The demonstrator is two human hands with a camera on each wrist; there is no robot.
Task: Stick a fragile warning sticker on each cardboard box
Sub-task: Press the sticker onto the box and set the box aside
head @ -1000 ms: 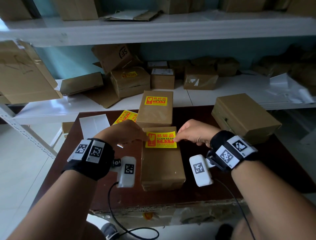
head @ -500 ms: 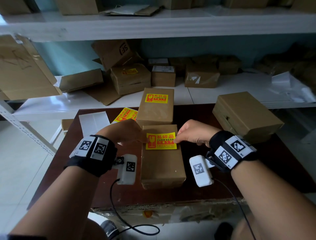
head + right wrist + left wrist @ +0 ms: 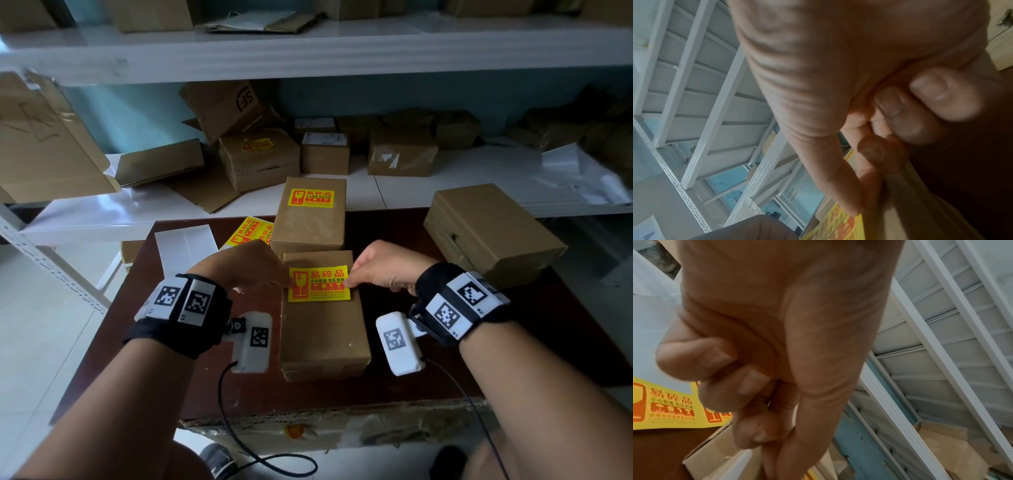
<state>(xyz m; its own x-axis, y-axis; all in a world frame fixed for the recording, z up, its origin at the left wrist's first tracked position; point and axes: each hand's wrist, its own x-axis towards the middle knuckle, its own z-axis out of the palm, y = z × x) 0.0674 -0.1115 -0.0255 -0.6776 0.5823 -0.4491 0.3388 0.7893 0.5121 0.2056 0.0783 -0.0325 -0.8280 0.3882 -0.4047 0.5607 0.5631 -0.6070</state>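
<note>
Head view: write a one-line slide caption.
Both hands, left and right, hold a yellow sticker by its ends on the near box; the box behind is already labelled.

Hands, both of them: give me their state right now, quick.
Left hand: fingers curled, pinching the left edge of the yellow sticker on the near box.
Right hand: fingers curled, pinching the sticker's right edge.

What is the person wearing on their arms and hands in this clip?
Both forearms are bare, with no sleeves or gloves. Each wrist carries a black band fitted with white tiles printed with black square codes. A white rounded camera pod with its own code hangs below each wrist, and a thin black cable trails from the left pod over the table edge.
</note>
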